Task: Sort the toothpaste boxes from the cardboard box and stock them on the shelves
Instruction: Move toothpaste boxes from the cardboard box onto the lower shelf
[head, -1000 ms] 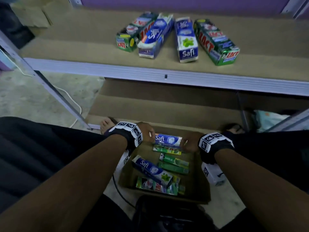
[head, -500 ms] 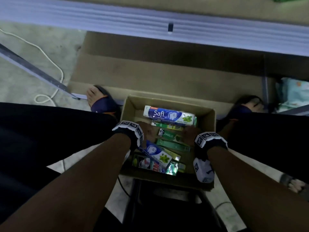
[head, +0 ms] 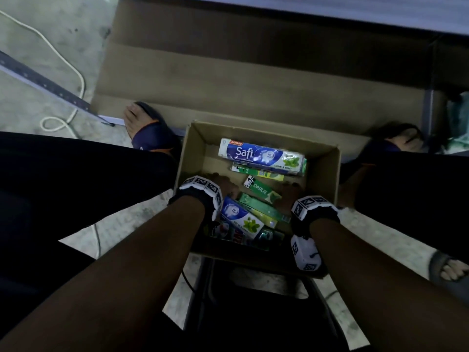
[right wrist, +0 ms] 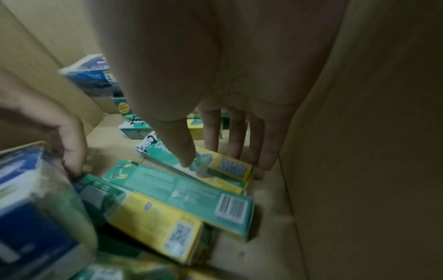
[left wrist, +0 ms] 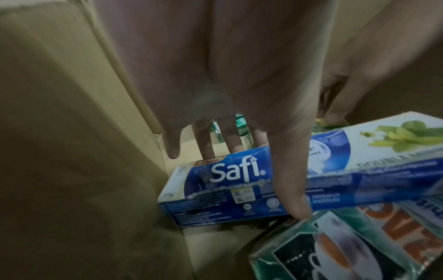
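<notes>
An open cardboard box (head: 264,130) stands on the floor between my feet and holds several toothpaste boxes. One blue Safi box (head: 261,154) lies along its far wall. My left hand (head: 223,185) is at the box's left side on a second Safi box (head: 241,219). In the left wrist view my left hand (left wrist: 251,180) spans this Safi box (left wrist: 235,170), thumb down the near face and fingers behind the far edge. My right hand (head: 289,193) is at the right end of a green Darlie box (head: 262,191). My right hand (right wrist: 223,161) pinches the Darlie box (right wrist: 223,168).
More green and yellow boxes (right wrist: 179,191) lie slanted in the middle, and a green box with red lettering (left wrist: 335,252) lies at the near wall. A low shelf board (head: 241,80) is behind the cardboard box. A white cable (head: 63,59) and a metal upright (head: 43,85) are at left.
My view has tipped down, so the upper shelf with its stocked boxes is out of sight. Both hands have moved from the far Safi box toward me, deeper into the cardboard box.
</notes>
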